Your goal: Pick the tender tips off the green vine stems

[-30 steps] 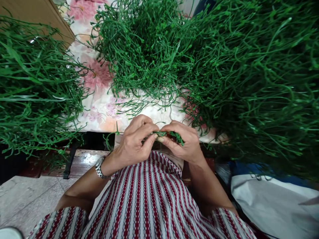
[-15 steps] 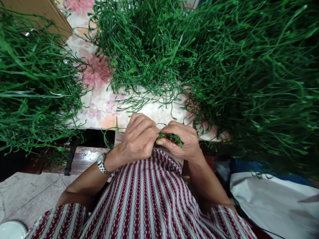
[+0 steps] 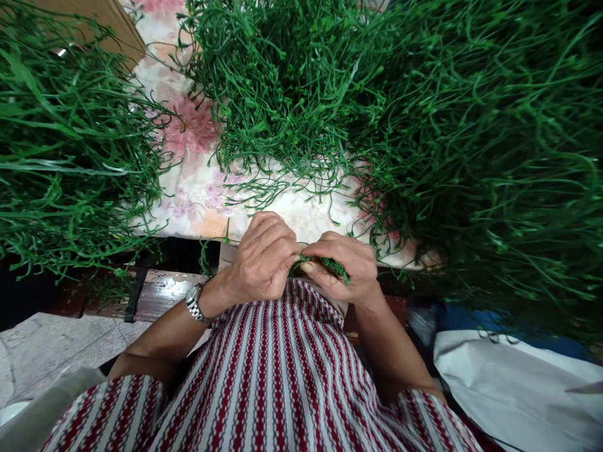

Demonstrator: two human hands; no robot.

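In front of my striped top, my left hand [image 3: 264,258], with a metal watch at its wrist, is closed in a pinch. Its fingertips meet a thin green stem that runs into my right hand. A small bundle of green stems [image 3: 340,271] lies in my right hand [image 3: 354,260], pinched between thumb and bent fingers. The stems look like plastic artificial-plant stems with little forked tips. Both hands almost touch at the fingertips, and the far end of the bundle is hidden by my fingers.
Big heaps of similar green stems lie on the left [image 3: 61,163], at the back [image 3: 292,81] and on the right [image 3: 490,150]. They rest on a flowered cloth [image 3: 195,188]. A cardboard box [image 3: 101,28] stands at back left; a grey-white bag [image 3: 513,383] lies lower right.
The view has shifted slightly. My hands stay pinched together, and more of a stem shows beneath the fingertips. A pale rounded thing has come into view at the lower left.
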